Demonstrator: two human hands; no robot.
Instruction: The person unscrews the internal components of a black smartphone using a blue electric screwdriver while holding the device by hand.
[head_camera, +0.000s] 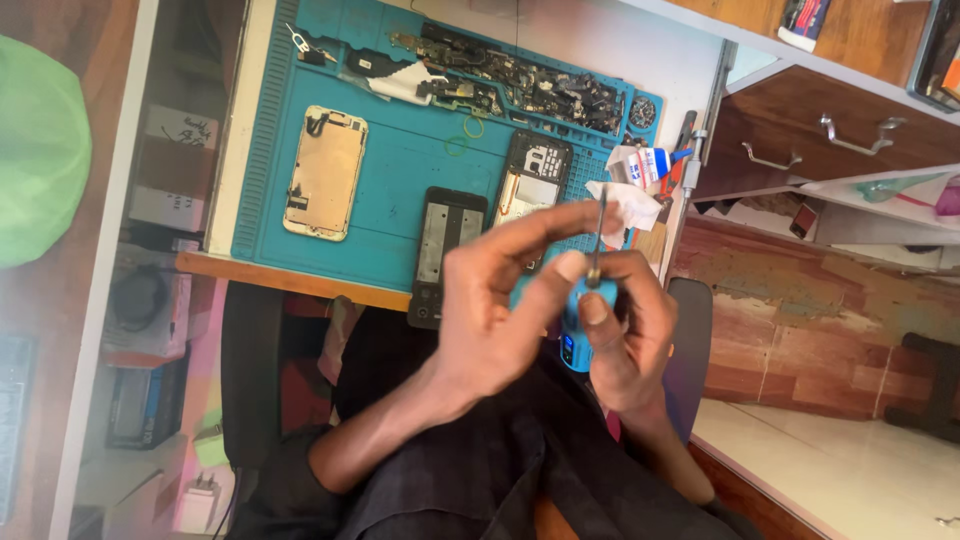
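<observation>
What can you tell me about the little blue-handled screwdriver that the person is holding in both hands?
The small screwdriver with a bright blue handle and thin metal shaft stands roughly upright above the person's lap, tip up, in front of the teal work mat. The right hand wraps the handle, which looks like plastic; the left hand pinches the shaft near its base. Most of the handle is hidden by fingers.
</observation>
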